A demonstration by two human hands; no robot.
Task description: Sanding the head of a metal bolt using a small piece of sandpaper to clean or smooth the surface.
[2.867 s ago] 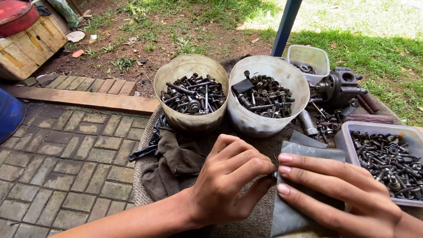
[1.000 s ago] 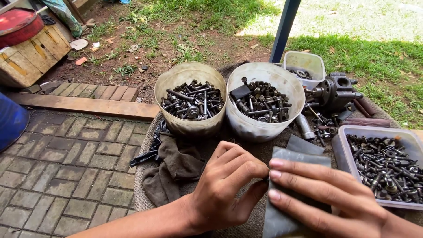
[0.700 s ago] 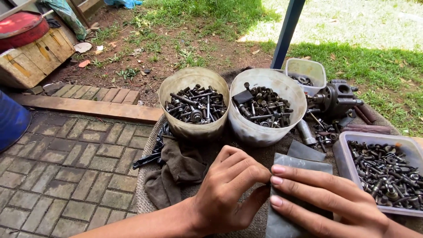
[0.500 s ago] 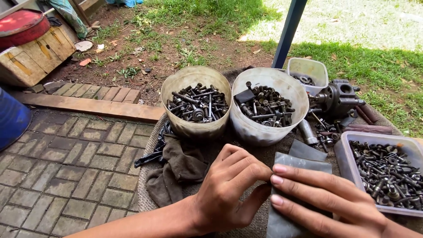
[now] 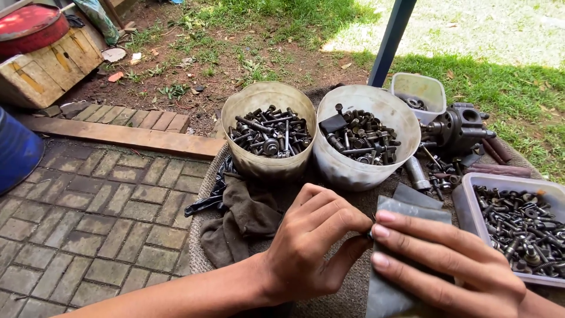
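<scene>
Two round tubs [image 5: 269, 132] of dark bolts stand at twelve o'clock, two square trays [image 5: 518, 221] at two and three. The left hand [image 5: 309, 244] and right hand [image 5: 447, 268] meet at six, fingertips pinching a tiny dark part [image 5: 371, 234], mostly hidden, over a grey sheet [image 5: 391, 288].

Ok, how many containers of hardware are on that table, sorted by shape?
Round tubs: 2, the beige tub and the white tub, both full of bolts.
Rectangular clear boxes: 2, the small box at the back and the bigger box of bolts by the right hand.
Total: 4.
</scene>
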